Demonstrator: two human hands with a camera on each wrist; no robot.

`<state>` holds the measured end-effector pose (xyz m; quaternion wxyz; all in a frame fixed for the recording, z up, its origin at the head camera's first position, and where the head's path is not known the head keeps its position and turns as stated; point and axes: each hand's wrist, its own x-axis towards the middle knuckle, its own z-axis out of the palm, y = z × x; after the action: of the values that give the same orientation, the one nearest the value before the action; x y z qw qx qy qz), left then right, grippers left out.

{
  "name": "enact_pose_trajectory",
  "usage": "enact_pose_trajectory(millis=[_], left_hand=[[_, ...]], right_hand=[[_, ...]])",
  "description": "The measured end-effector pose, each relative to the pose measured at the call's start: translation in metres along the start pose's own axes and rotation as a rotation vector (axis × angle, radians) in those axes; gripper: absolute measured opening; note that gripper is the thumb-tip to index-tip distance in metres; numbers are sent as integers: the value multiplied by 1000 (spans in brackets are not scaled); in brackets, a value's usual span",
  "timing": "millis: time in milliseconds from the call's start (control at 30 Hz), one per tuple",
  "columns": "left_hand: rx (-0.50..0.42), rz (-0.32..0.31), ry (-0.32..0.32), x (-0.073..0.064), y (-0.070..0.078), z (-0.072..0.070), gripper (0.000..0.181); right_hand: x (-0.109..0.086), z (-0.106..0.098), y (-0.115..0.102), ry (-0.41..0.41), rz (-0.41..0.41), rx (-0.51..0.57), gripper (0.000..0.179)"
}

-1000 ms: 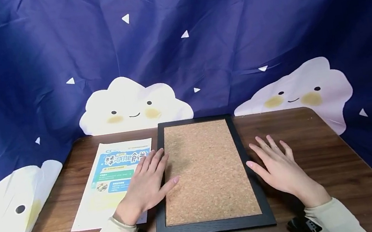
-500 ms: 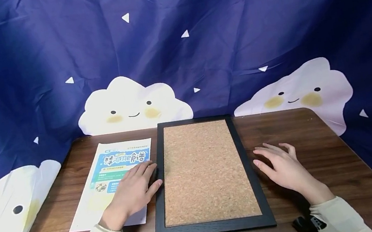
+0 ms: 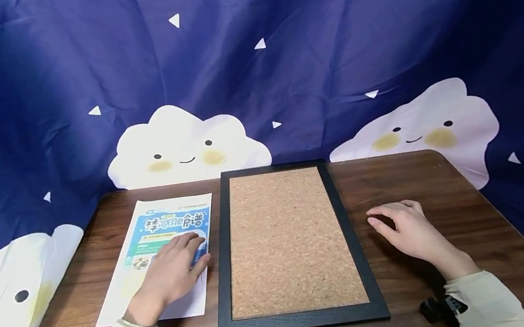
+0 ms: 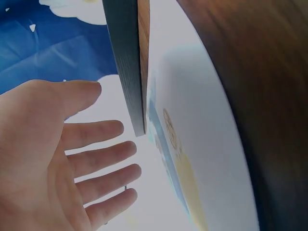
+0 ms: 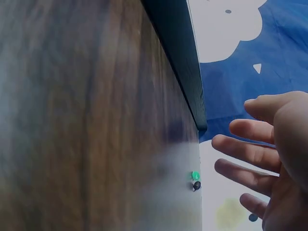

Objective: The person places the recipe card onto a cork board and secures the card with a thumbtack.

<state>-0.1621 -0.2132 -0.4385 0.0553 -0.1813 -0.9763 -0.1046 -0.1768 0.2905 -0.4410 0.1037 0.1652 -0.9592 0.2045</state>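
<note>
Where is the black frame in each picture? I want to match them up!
Head: the black frame lies flat on the table, between the left hand and the right hand.
Left wrist: the black frame is a dark bar coming down from the top edge, left of centre.
Right wrist: the black frame slants down from the top edge, toward the right.
Shared landmark: the blue cloth with white clouds.

At the far edge of the table (image 3: 454,209), the black-framed corkboard (image 3: 293,240) bars a flat sideways pass, and the blue curtain (image 3: 291,86) walls off the space behind. Above the board's low face the way is open. Only a thin strip parts it from the printed sheet (image 3: 172,221), beneath the left hand (image 3: 169,271). Toward the right edge lies broader room, partly taken by the right hand (image 3: 404,227) and small green (image 5: 195,175) and black bits.
</note>
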Motion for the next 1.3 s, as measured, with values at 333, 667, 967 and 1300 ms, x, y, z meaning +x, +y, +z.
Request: enact_pose_trajectory(millis=[333, 667, 967, 1300], left_hand=[[-3, -52, -15, -11, -20, -6, 42], [33, -119, -23, -20, -50, -13, 40], [45, -236, -92, -28, -84, -16, 47], [45, -427, -163, -28, -111, -19, 77]], right_hand=[[11, -4, 14, -43, 50, 20, 24], [27, -1, 30, -65, 111, 50, 19], [39, 5, 42, -116, 143, 30, 17], [44, 6, 44, -141, 204, -10, 16]])
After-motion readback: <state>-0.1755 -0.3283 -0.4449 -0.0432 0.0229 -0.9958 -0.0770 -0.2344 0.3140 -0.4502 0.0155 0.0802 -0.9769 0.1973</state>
